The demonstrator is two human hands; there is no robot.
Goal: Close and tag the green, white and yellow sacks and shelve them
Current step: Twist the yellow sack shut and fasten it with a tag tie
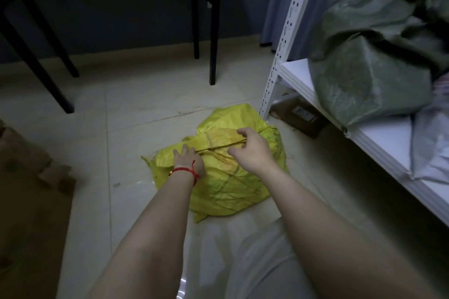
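Both hands reach down to a yellow sack [226,184] that lies on the pale tiled floor [145,104], just in front of the person's knees. The left hand [188,161], with a red string bracelet [187,171] at the wrist, lies flat on the sack's left side, fingers straight and spread, pressing the woven cloth down. The right hand [252,150] sits over the folded-down mouth of the sack with its fingers curled and the forefinger lifted. Its fingertips are hidden, so whether it grips the fold or only rests on it cannot be told. The sack's top is folded over into a flat strip running between the two hands.

To the right stands a white metal shelving rack [284,39]. On its shelf lies a bulging green sack [371,68], and a white sack [430,148] lies on the same shelf, touching it on the near side. A small cardboard box [301,116] sits on the floor under the shelf. Dark furniture legs [213,31] stand at the back, and brown cartons [24,153] are piled at the left edge. The room is dim.
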